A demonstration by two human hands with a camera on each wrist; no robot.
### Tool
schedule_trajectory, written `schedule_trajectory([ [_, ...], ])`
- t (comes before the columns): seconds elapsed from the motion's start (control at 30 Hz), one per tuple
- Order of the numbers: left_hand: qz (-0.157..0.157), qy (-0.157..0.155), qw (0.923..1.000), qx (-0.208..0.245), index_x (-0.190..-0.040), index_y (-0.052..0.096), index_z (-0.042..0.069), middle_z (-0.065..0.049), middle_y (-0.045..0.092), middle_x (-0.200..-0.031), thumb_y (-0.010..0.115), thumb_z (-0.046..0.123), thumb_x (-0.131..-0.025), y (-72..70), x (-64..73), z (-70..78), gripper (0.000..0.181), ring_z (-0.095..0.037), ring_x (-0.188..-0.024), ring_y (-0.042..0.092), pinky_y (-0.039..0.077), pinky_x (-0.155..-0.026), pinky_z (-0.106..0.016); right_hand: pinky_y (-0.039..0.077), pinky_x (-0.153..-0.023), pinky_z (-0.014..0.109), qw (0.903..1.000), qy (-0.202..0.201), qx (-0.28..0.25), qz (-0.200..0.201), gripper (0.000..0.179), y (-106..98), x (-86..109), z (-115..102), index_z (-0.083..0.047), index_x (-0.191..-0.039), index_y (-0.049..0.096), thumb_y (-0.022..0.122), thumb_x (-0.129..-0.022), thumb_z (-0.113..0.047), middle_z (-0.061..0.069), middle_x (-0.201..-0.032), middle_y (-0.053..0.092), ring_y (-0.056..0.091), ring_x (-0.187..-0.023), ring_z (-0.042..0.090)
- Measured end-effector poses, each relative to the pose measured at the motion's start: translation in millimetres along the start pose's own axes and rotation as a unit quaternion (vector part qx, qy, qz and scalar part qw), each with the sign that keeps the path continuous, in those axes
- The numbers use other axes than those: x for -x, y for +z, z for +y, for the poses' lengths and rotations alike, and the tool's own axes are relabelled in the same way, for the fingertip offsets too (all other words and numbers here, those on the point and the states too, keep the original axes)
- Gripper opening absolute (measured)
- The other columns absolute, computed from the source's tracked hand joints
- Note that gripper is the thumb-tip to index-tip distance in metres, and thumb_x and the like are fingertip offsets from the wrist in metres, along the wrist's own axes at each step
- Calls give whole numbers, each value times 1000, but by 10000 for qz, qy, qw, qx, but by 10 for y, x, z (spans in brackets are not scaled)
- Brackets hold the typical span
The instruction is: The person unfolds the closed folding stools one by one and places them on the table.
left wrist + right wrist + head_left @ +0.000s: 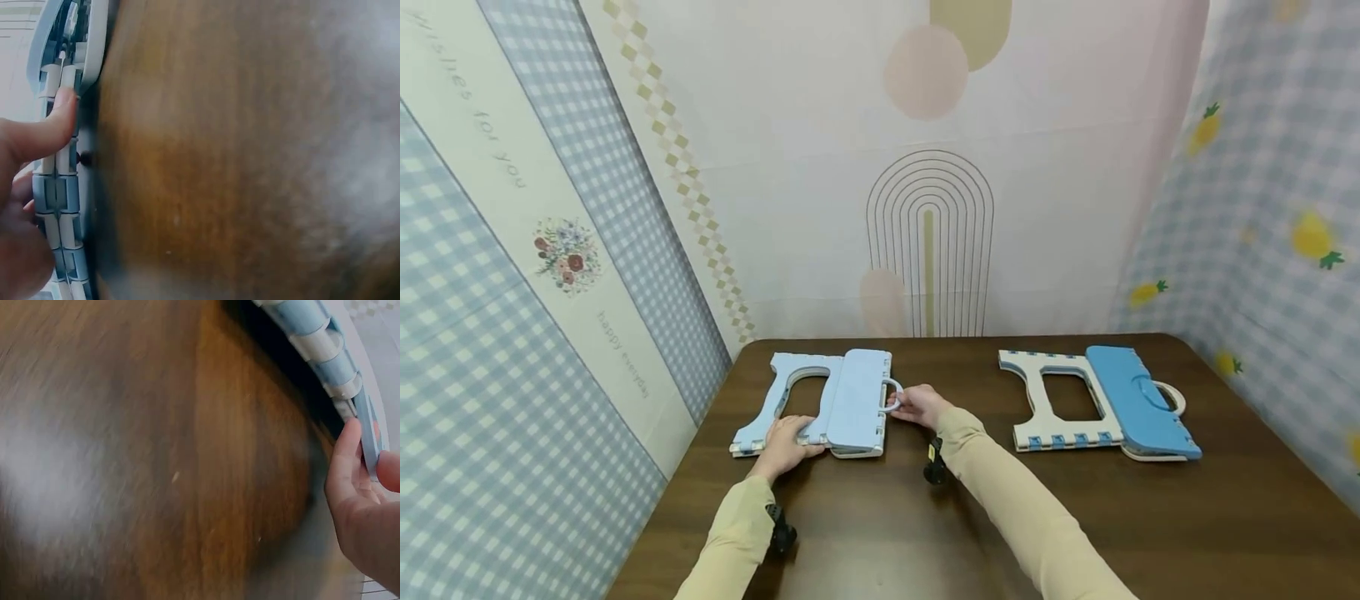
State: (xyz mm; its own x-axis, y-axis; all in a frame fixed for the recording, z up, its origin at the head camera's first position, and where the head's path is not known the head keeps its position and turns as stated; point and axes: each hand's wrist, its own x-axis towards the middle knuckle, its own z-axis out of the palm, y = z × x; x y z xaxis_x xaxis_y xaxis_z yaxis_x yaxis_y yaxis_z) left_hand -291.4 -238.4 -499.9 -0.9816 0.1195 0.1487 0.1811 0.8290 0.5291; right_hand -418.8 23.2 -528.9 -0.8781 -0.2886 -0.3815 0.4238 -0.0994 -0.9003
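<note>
The left hand grips the near hinged edge of a flat-lying, light-blue plastic folding stool, its thumb against the side in the left wrist view and its other fingers partly hidden behind the edge. The right hand pinches the stool's light-blue looped carry handle between thumb and fingers; some of those fingers are hidden behind the handle in the right wrist view. This stool lies on the left part of the table, with an oblong opening in its leg panel; the left hand covers a bit of that panel's near side, and its underside cannot be seen. Both wrist views show only parts of the stool.

Two sleeves, the left cream sleeve and the right cream sleeve, run off the bottom of the head view and cover strips of the tabletop. Two small black wrist devices, one on the left and one on the right, sit at the wrists, their details too dark to make out.

Well apart to the right lies one white-and-blue plastic folding stool, also flat, making two stools in all. The dark brown wooden table is cut off at the bottom. Behind it hangs a white patterned cloth; blue-checked cloths flank it, left and right, the right one blurred.
</note>
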Motion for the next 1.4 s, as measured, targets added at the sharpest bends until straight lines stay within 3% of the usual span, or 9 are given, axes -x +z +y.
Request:
schedule_trajectory([
  [0.03,80,-1,10000,-14,-123,62,-3,-26,59,-129,81,18,-77,20,8,3,54,-46,-128,46,26,-112,-61,55,-94,35,9998,-59,105,130,28,64,207,-73,16,-120,55,43,-98,3,19,-105,69,68,-91,19],
  [0.17,369,95,9991,-160,-116,66,-3,-23,66,-120,84,18,-73,71,8,22,51,-43,-120,54,29,-111,-59,60,-75,32,9995,-263,-70,-133,15,-249,-439,280,10,-98,66,54,-90,5,16,-87,73,72,-77,18],
  [0.27,445,75,9987,-250,-115,67,-3,-22,67,-118,85,18,-72,72,12,36,52,-42,-118,56,26,-113,-59,61,-70,32,9997,-239,-14,16,13,-255,-497,284,9,-94,68,57,-87,6,15,-81,73,71,-71,17],
  [0.4,426,-32,9983,-408,-116,67,-1,-20,67,-118,85,21,-71,55,45,43,53,-41,-117,56,26,-112,-59,60,-80,32,9980,-130,405,474,24,63,209,-107,16,-112,61,50,-92,7,14,-85,72,68,-71,14],
  [0.53,392,-55,9978,-531,-117,67,1,-19,68,-118,86,24,-71,42,69,101,55,-39,-117,57,25,-111,-62,59,-85,31,9991,-136,308,267,29,141,726,-372,19,-120,55,49,-95,5,10,-82,70,66,-68,10],
  [0.7,398,-40,9971,-644,-117,68,3,-17,69,-118,86,27,-71,-29,71,163,55,-37,-116,59,23,-111,-63,59,-74,25,9995,-286,136,54,32,75,693,-429,20,-123,53,51,-96,4,9,-81,70,65,-63,8],
  [0.9,351,54,9980,-520,-119,67,4,-16,69,-119,84,27,-73,-55,4,267,55,-37,-115,60,23,-110,-63,59,-66,23,9987,-496,86,99,30,-16,671,-561,20,-120,56,53,-93,5,5,-73,69,66,-61,8],
  [1.2,332,140,9990,-270,-121,65,3,-17,68,-121,83,26,-74,-129,-22,412,55,-37,-115,60,22,-108,-62,59,-68,23,9982,-580,-44,117,29,-63,795,-747,18,-119,58,52,-93,6,4,-71,70,68,-63,10],
  [1.4,484,108,9986,-174,-121,65,5,-14,69,-118,82,29,-76,-142,-21,518,54,-36,-112,62,24,-105,-64,58,-84,30,9979,-606,-231,87,35,-58,865,-923,16,-127,54,53,-94,4,2,-70,69,68,-65,10],
])
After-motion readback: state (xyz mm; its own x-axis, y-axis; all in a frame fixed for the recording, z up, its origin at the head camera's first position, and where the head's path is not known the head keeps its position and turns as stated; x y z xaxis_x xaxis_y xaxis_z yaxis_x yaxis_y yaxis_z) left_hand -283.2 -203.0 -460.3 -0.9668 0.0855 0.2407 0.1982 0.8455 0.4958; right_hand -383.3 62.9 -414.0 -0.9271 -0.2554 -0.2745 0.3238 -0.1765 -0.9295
